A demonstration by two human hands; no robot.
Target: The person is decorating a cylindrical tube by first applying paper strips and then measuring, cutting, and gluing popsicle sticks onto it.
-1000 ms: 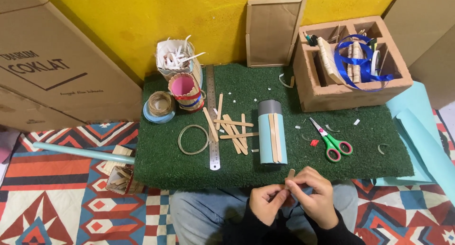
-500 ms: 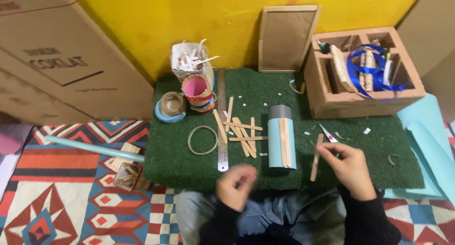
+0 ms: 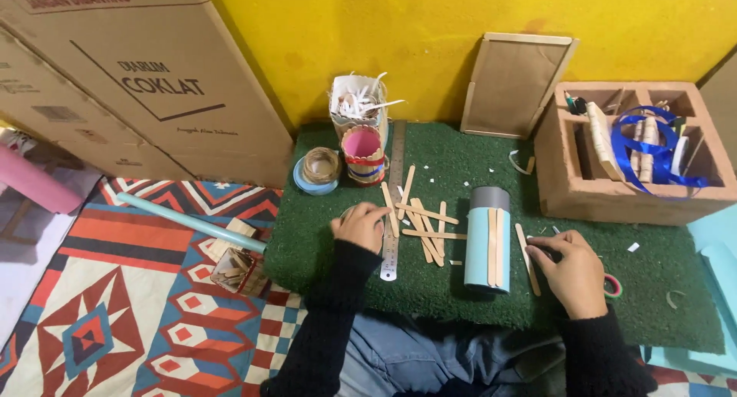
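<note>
1. Since half a second ago the left hand (image 3: 361, 226) has gone from the lap out to the left side of the green mat (image 3: 461, 289), and the right hand (image 3: 572, 270) has come down low beside the tube (image 3: 488, 239).
2. Left hand: fingers curled, resting by the steel ruler (image 3: 392, 205) and the scattered sticks (image 3: 424, 226). Whether it has hold of anything I cannot tell; the ring seen there earlier is hidden under it.
3. Right hand: fingertips pinched on the near end of one stick (image 3: 527, 247), which lies flat on the mat just right of the tube. The scissors (image 3: 612, 285) are mostly covered by this hand.
4. The tube lies on its side in the middle of the mat, pale blue with a grey cap end, and two sticks already lie lengthwise along its top.
5. Step in hand, as I judge it: cladding the tube with sticks, one more being readied.
6. The next move would call for lifting the stick, lining it up parallel and touching the last one, and steadying the tube so it does not roll.
7. Further back: a pink cup (image 3: 362, 153), a twine spool (image 3: 319, 167), a brown box (image 3: 553, 182) with blue ribbon (image 3: 652, 147).
</note>
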